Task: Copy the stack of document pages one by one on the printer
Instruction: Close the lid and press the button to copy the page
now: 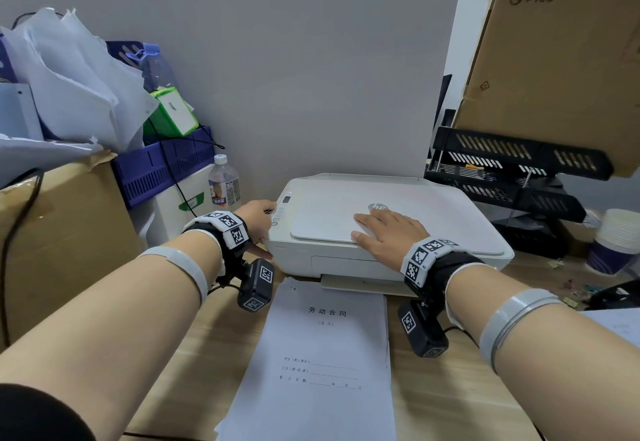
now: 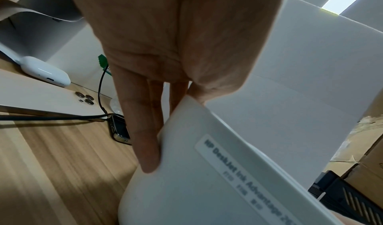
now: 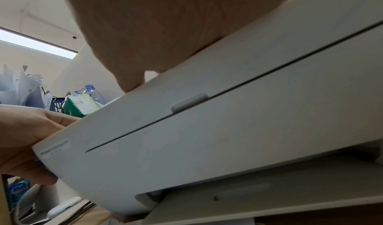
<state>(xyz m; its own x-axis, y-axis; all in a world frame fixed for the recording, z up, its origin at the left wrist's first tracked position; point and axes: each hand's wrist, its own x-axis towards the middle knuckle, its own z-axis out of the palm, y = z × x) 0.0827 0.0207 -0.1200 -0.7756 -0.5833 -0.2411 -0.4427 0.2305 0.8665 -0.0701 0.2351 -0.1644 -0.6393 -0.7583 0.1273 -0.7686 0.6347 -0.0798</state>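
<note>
A white printer stands on the wooden desk with its lid down. My right hand lies flat on the lid near its front edge, fingers straight; the right wrist view shows that palm above the printer's front. My left hand is at the printer's front-left corner beside the control panel. Its fingers run straight down the printer's left side. A stack of document pages, printed cover sheet up, lies on the desk in front of the printer.
A cardboard box, a blue basket with loose papers and a water bottle crowd the left. A black tray rack, paper cups and a large carton stand right. A phone and watch lie left of the printer.
</note>
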